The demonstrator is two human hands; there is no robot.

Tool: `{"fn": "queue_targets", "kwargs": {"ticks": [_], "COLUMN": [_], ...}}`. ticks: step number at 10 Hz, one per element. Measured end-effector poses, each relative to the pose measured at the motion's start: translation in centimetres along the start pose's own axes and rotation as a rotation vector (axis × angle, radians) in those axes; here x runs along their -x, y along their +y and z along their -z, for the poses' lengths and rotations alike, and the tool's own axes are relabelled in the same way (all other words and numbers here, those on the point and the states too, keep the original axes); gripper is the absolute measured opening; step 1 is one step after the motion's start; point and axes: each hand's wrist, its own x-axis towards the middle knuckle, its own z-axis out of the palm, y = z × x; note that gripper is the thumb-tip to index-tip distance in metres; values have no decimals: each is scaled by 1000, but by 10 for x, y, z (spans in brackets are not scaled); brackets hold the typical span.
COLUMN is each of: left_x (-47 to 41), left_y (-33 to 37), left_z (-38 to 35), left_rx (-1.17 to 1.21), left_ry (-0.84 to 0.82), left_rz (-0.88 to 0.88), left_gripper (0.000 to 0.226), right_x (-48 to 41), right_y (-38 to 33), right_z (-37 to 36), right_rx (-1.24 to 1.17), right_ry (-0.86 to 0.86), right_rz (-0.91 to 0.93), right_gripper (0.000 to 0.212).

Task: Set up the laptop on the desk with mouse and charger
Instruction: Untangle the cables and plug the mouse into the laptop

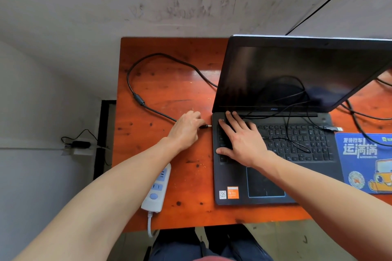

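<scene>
**Laptop (297, 90) open on counter, charger plug just off its left edge**

- Left hand (186, 129): fingers curled round the charger plug (205, 126). The metal tip points right, just beside the laptop's left side near the hinge. Can't tell if it touches.
- Right hand (241, 139): flat, fingers spread, pressing on the left end of the keyboard, thumb out toward the near edge.
- Laptop sits on the right half of the counter (165, 82). Lid is up, screen dark, touchpad toward the person. Two stickers on the left palm rest.
- Charger cable (135, 65) runs back from the left hand past a ferrite bead (139, 99), loops across the left half of the counter and goes behind the lid.
- A thin black cable lies over the keyboard. Its USB plug (333, 129) rests at the right end of the top key row.
- Blue mouse pad (364, 161) lies just right of the laptop, printed side up. More black cable lies behind it.
- White power strip (157, 188) is at the counter's front left, partly under the left forearm. Its cord hangs over the front edge.
- Off the counter, to the left: a black adapter (80, 145) in a white socket block.
</scene>
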Motion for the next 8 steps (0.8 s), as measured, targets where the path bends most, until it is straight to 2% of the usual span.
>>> {"fn": "queue_targets", "kwargs": {"ticks": [4,5,6,8], "left_x": [-13,-13,-12,-16], "left_y": [-1,-9,-22,-19], "left_z": [-1,1,3,4], "left_rx": [17,-74,-114,-168], "left_ry": [12,49,82,22], "left_rz": [-8,14,31,-85], "left_gripper": [37,23,27,20], "right_x": [1,0,1,0], "right_y": [-1,-1,-1,0], "right_z": [1,3,3,1], "right_rx": [-2,-10,-20,-13], "right_ry": [-5,-4,3,10], "right_rz": [1,-2,-6,2], "right_gripper": [93,95,98,97]}}
